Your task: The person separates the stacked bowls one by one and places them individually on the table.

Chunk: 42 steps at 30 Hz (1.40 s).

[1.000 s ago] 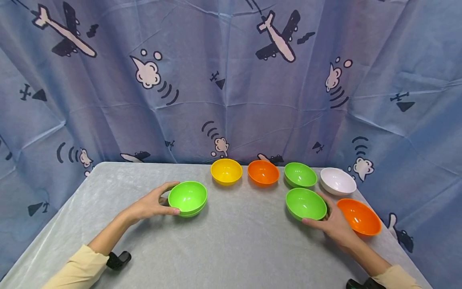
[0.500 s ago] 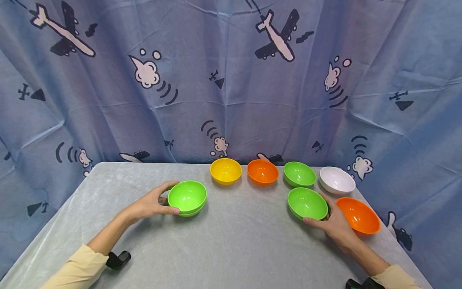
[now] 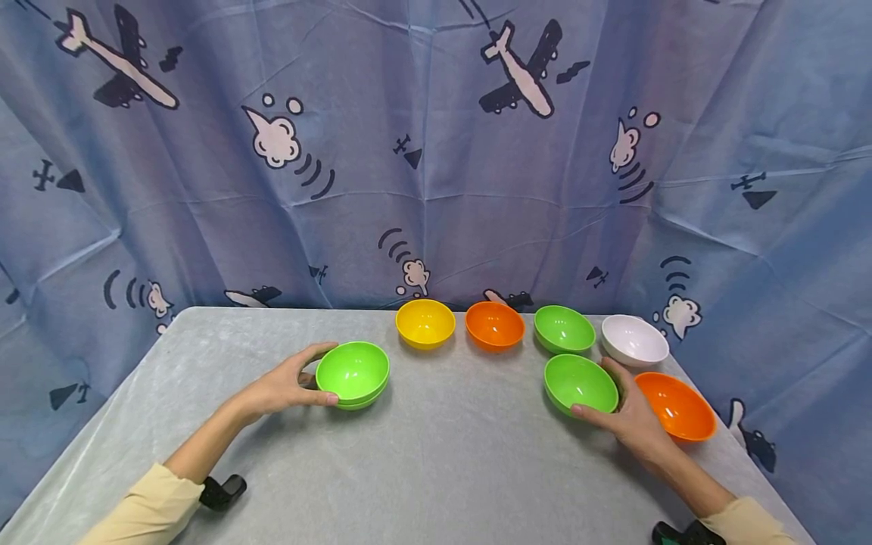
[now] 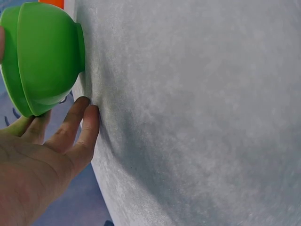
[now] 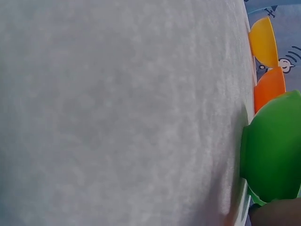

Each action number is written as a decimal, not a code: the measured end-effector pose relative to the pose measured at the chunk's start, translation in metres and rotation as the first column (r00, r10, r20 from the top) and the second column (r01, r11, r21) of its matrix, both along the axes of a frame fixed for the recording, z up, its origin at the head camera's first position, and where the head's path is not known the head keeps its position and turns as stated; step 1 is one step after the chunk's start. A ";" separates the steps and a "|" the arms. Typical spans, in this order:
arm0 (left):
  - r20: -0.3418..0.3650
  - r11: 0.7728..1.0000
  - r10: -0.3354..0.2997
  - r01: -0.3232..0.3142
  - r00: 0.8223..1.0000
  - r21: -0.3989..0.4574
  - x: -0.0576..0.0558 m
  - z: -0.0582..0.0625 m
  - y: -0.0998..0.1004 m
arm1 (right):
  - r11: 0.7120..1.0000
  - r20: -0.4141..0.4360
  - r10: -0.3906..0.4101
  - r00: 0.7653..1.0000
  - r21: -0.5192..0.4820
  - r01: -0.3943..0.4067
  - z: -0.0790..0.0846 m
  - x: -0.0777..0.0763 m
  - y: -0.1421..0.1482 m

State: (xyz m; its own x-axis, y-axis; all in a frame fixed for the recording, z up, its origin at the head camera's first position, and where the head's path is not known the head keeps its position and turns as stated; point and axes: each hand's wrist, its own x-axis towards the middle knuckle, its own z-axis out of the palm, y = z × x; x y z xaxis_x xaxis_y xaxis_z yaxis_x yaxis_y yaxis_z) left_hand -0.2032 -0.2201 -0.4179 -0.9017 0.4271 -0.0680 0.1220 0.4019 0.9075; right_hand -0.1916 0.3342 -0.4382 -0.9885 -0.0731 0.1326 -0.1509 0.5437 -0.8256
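Two nested green bowls sit upright on the left half of the table. My left hand grips them from the left, thumb at the near side and a finger round the far side; in the left wrist view the bowl stack shows its foot close to the cloth, with the other fingertips beneath. On the right, my right hand holds a single green bowl by its right side, thumb in front. The right wrist view shows this green bowl from the side, with only a bit of my hand.
Along the back edge stand a yellow bowl, an orange bowl, another green bowl and a white bowl. A second orange bowl is right beside my right hand. A grey cloth covers the table; a patterned curtain hangs behind.
The green bowl in my right hand has shifted slightly right. My left hand and its nested bowls stay in place.
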 end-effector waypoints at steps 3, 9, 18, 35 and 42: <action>0.003 1.000 0.003 -0.003 1.000 -0.003 0.000 0.000 0.000 | 1.000 0.004 -0.011 1.000 0.012 0.011 0.002 -0.002 -0.001; -0.004 1.000 0.004 -0.004 1.000 -0.010 0.000 0.000 0.000 | 0.999 0.012 -0.015 1.000 0.040 0.015 0.009 -0.005 -0.002; -0.006 1.000 0.004 -0.004 1.000 -0.010 0.001 0.000 -0.001 | 0.998 -0.045 0.033 0.998 0.046 -0.031 0.019 -0.013 -0.003; -0.002 1.000 0.003 -0.003 1.000 -0.008 0.000 0.001 0.000 | 0.997 -0.254 0.045 0.966 -0.054 -0.060 0.036 -0.025 -0.010; -0.009 1.000 0.004 -0.004 1.000 -0.011 0.000 0.000 0.000 | 0.983 -0.320 0.068 0.945 -0.142 -0.119 0.039 -0.033 -0.027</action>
State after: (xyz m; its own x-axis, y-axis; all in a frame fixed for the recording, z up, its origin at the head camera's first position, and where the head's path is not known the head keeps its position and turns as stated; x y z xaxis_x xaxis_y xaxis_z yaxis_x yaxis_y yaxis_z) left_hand -0.2037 -0.2205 -0.4180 -0.9042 0.4223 -0.0644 0.1285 0.4127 0.9017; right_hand -0.2249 0.3072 -0.3988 -0.8852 -0.1165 0.4505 -0.4586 0.3820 -0.8024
